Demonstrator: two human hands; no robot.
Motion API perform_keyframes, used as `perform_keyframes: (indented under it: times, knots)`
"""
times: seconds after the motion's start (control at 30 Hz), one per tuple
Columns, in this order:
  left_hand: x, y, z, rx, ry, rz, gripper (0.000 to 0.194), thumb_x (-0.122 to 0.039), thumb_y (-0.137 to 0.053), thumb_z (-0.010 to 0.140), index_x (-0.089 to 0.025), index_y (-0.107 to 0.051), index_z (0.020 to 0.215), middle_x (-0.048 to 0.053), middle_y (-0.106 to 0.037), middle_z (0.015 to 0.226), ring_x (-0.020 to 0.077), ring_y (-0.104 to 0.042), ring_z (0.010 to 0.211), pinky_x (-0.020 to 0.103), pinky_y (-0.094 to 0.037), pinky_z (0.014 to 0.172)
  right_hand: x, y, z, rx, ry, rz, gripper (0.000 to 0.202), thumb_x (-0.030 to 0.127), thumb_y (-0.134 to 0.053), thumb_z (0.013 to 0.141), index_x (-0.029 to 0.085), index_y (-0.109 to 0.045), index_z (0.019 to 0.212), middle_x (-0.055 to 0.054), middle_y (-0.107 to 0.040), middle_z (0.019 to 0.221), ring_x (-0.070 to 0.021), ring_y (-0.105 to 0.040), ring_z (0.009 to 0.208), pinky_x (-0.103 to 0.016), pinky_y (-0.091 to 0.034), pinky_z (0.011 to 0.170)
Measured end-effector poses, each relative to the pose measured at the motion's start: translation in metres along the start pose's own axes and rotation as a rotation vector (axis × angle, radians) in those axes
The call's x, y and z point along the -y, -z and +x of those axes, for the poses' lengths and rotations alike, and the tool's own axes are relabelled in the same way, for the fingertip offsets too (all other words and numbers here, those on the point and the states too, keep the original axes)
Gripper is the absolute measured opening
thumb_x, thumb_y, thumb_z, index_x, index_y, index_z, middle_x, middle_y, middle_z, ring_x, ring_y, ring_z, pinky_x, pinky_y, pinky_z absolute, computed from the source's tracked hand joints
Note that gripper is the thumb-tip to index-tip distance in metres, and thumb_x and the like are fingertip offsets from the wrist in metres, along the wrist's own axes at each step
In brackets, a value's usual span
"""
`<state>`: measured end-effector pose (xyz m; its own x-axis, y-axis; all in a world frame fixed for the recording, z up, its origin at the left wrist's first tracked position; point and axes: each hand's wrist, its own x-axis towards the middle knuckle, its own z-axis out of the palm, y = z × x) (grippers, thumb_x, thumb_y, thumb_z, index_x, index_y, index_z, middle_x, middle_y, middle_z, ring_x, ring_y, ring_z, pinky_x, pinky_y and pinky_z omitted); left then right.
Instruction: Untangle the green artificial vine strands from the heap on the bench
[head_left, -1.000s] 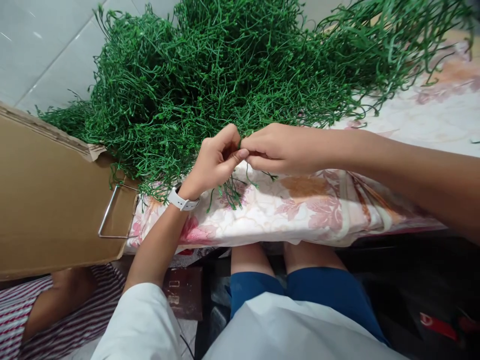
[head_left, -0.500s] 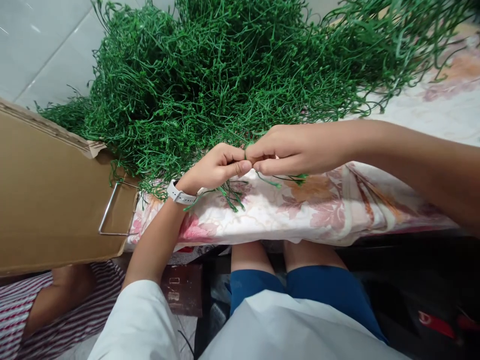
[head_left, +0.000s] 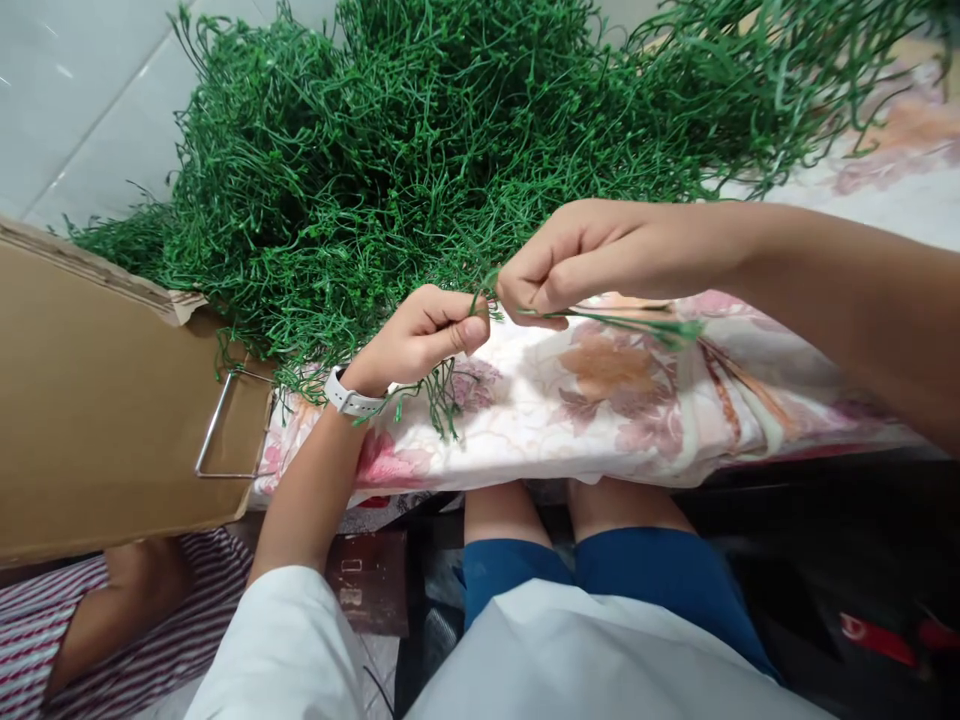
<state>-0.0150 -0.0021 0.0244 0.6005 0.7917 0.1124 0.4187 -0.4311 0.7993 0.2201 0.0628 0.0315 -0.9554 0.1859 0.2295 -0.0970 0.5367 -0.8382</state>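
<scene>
My left hand (head_left: 424, 335), with a white watch band (head_left: 352, 393) on its wrist, is closed over the front of the cloth. A small bunch of thin green artificial plant stems (head_left: 444, 400) hangs below its fingers. Close on its right, slightly apart from it, my right hand (head_left: 581, 258) is closed in a pinch. Out of that grip more green plastic stems (head_left: 660, 325) trail to the right. The fingers hide where the stems are held. Just behind both hands lies a big tangled heap of similar green stems (head_left: 420, 160).
A floral cloth (head_left: 525, 440) covers the work surface, its front edge above my knees. On the left stands a cardboard box (head_left: 112, 400) beside a bent metal wire handle (head_left: 214, 425). A white tiled wall (head_left: 82, 90) is behind. Another person's arm (head_left: 97, 620) shows at lower left.
My hands have come apart. The right one moved up and curled tighter, with stems now stretching out to its right; the left shifted slightly left, still holding its bunch.
</scene>
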Motion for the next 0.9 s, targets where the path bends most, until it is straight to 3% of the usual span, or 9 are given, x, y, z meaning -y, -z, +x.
perform_keyframes:
  times: [0.1, 0.23, 0.4, 0.5, 0.6, 0.73, 0.9]
  knots:
    - [0.007, -0.005, 0.002, -0.171, 0.053, -0.077, 0.067, -0.079, -0.063, 0.091, -0.020, -0.051, 0.062, -0.001, -0.044, 0.056, 0.0096, -0.037, 0.051, 0.030, -0.031, 0.053, -0.005, 0.001, 0.002, -0.035, 0.037, -0.026, 0.040, 0.037, -0.063, 0.107, 0.016, -0.055, 0.074, 0.003, -0.044, 0.066, -0.0071, -0.038, 0.062, -0.024, -0.032, 0.061]
    - [0.019, -0.011, 0.009, -0.370, 0.074, -0.199, 0.060, -0.078, -0.062, 0.093, -0.021, -0.060, 0.075, 0.000, -0.060, 0.068, 0.0102, -0.055, 0.056, 0.026, -0.046, 0.054, -0.016, -0.003, 0.006, -0.191, 0.059, -0.087, 0.027, 0.032, -0.068, 0.104, 0.015, -0.060, 0.084, 0.004, -0.050, 0.067, -0.0062, -0.039, 0.060, -0.023, -0.030, 0.058]
    - [0.027, -0.020, 0.013, -0.489, 0.088, -0.322, 0.046, -0.069, -0.061, 0.099, -0.023, -0.065, 0.095, -0.002, -0.066, 0.078, 0.0112, -0.069, 0.064, 0.023, -0.058, 0.057, -0.026, -0.012, 0.012, -0.502, 0.064, -0.180, 0.023, 0.033, -0.073, 0.101, 0.016, -0.064, 0.088, 0.003, -0.058, 0.069, -0.0085, -0.045, 0.062, -0.024, -0.033, 0.059]
    - [0.030, -0.024, 0.015, -0.516, 0.006, -0.364, 0.048, -0.070, -0.068, 0.094, -0.022, -0.064, 0.095, -0.003, -0.063, 0.077, 0.0106, -0.068, 0.059, 0.022, -0.055, 0.051, -0.025, -0.018, 0.015, -0.627, 0.061, -0.234, 0.026, 0.034, -0.076, 0.098, 0.016, -0.064, 0.084, 0.001, -0.060, 0.071, -0.0096, -0.048, 0.064, -0.026, -0.035, 0.061]
    - [0.030, -0.025, 0.015, -0.470, -0.041, -0.347, 0.046, -0.066, -0.076, 0.090, -0.021, -0.064, 0.094, -0.004, -0.061, 0.074, 0.0077, -0.061, 0.053, 0.021, -0.053, 0.049, -0.022, -0.021, 0.015, -0.687, 0.048, -0.259, 0.027, 0.035, -0.077, 0.097, 0.017, -0.065, 0.081, 0.001, -0.060, 0.071, -0.0103, -0.049, 0.065, -0.027, -0.035, 0.062]
    - [0.027, -0.023, 0.013, -0.416, -0.063, -0.276, 0.041, -0.052, -0.084, 0.088, -0.019, -0.061, 0.081, -0.005, -0.050, 0.067, 0.0049, -0.050, 0.052, 0.018, -0.045, 0.047, -0.022, -0.017, 0.012, -0.628, 0.038, -0.286, 0.025, 0.033, -0.074, 0.099, 0.017, -0.063, 0.083, 0.001, -0.058, 0.071, -0.0108, -0.047, 0.066, -0.027, -0.033, 0.062]
    - [0.022, -0.019, 0.010, -0.284, -0.080, -0.240, 0.051, -0.058, -0.077, 0.093, -0.017, -0.056, 0.069, -0.003, -0.047, 0.065, 0.0066, -0.044, 0.059, 0.021, -0.038, 0.055, -0.019, -0.005, 0.008, -0.387, -0.046, -0.303, 0.020, 0.024, -0.065, 0.103, 0.017, -0.060, 0.085, 0.002, -0.054, 0.072, -0.0100, -0.041, 0.067, -0.027, -0.031, 0.062]
